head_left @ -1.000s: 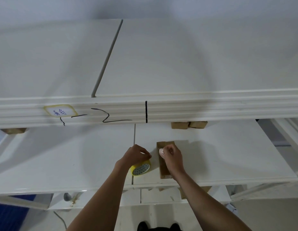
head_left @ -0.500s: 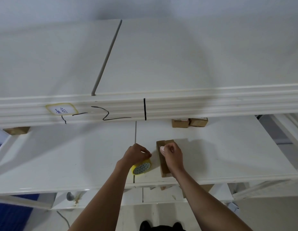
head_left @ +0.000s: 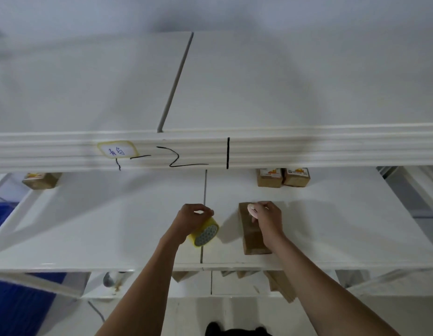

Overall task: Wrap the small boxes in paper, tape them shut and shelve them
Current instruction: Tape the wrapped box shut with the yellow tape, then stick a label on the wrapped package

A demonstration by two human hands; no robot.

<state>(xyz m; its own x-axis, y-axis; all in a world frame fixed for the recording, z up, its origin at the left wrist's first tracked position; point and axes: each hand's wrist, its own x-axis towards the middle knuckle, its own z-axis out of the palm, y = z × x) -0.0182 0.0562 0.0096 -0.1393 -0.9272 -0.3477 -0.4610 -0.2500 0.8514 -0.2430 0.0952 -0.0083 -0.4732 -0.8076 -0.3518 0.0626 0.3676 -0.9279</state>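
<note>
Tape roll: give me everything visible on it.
The tape roll is yellow, wide, with a grey honeycomb-patterned core face turned toward the camera. It is tilted, gripped from above by the left hand, over the shelf seam. Whether it touches the shelf cannot be told. It sits apart from the brown box to its right.

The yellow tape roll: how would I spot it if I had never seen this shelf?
Find the white middle shelf, below the rail with black marker lines. Near its front edge, at the seam, the left hand grips the yellow tape roll. It is the only round, yellow thing; its neighbours are brown boxes.
</note>
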